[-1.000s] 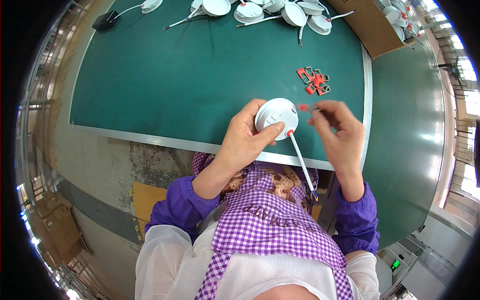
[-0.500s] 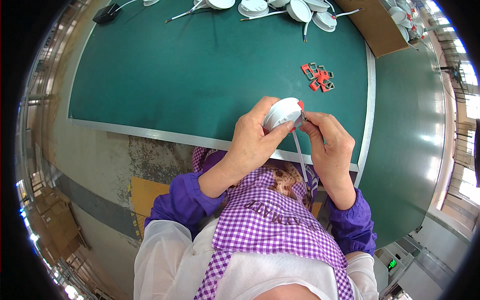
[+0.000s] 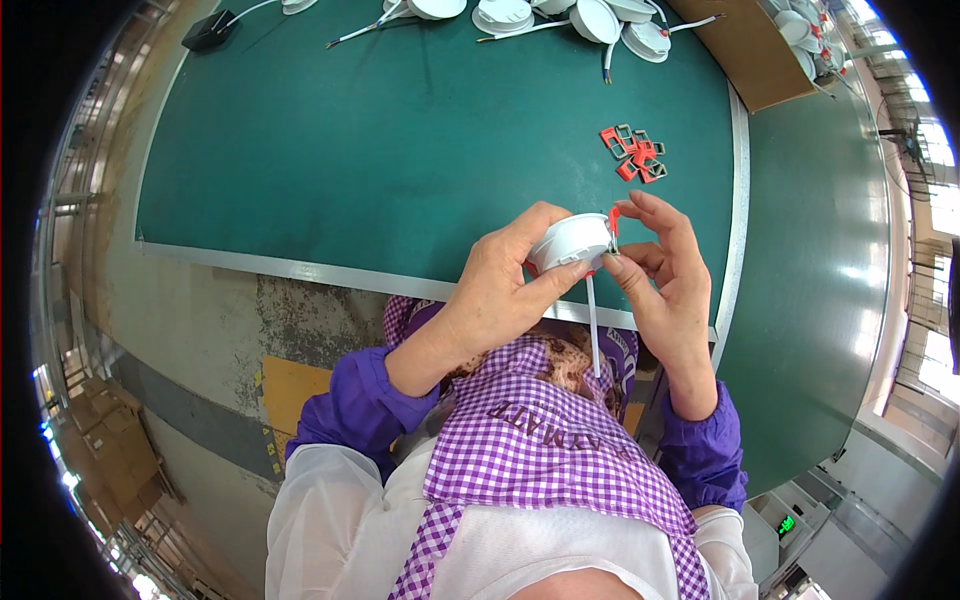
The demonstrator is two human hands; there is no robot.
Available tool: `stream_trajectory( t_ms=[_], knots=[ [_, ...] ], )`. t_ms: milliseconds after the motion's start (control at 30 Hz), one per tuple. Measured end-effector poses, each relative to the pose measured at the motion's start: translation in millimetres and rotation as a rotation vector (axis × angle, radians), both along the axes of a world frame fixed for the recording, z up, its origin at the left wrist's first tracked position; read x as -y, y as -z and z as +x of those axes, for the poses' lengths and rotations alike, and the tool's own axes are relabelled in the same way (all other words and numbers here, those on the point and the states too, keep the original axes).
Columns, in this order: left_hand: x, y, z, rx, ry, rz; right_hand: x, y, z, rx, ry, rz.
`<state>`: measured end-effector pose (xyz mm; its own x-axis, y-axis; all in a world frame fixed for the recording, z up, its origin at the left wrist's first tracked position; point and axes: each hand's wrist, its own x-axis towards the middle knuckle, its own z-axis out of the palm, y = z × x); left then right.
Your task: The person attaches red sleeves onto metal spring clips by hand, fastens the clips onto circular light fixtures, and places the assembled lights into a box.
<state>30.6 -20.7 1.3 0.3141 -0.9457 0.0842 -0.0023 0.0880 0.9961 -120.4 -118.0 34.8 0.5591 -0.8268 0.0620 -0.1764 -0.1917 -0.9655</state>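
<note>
In my left hand point(image 3: 503, 287) is a round white plastic light fixture point(image 3: 574, 240), held tilted over the table's front edge. Its white cable point(image 3: 594, 325) hangs down in front of my apron. A red-tipped metal spring clip point(image 3: 614, 220) stands at the fixture's right side. The thumb of my right hand point(image 3: 668, 280) presses low on this clip, and the index finger is raised beside its red tip. A bit of red also shows at the fixture's lower edge, near the cable. Farther back lies a small pile of red and metal clips point(image 3: 640, 153).
Several white fixtures point(image 3: 595, 20) with loose wires line the far side of the green table point(image 3: 380, 170). A cardboard box point(image 3: 750, 60) of fixtures stands at the far right. A black box-shaped object point(image 3: 209, 32) sits at the far left corner.
The fixture has tipped and dropped slightly toward me. My right index finger has lifted away, while the clip now stands more upright at the fixture's side.
</note>
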Motion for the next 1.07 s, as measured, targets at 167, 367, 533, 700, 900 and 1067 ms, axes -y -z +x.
stream_trajectory(
  t_ms=[167,367,533,700,900,1067],
  knots=[
    [1.2,-8.5,-1.4,0.033,0.05,0.032,18.3,-13.1,-10.9,-0.177,-0.195,0.058],
    [-2.1,-19.0,7.6,0.025,0.141,-0.06,23.7,-41.2,-8.1,-0.24,-0.259,0.095],
    [8.5,-1.3,2.1,-0.052,0.136,0.029,43.8,-23.5,-4.8,-0.253,-0.268,0.371],
    [45.2,-2.0,25.2,0.015,0.187,0.002,89.9,-16.2,-14.9,-0.181,-0.212,0.352],
    [148.0,-2.1,138.1,1.069,-0.22,0.024,251.0,-100.1,-15.0,0.338,0.182,-0.138],
    [202.6,11.4,162.6,1.394,-0.183,0.353,254.2,-100.8,-2.5,0.355,0.159,-0.199]
  ],
)
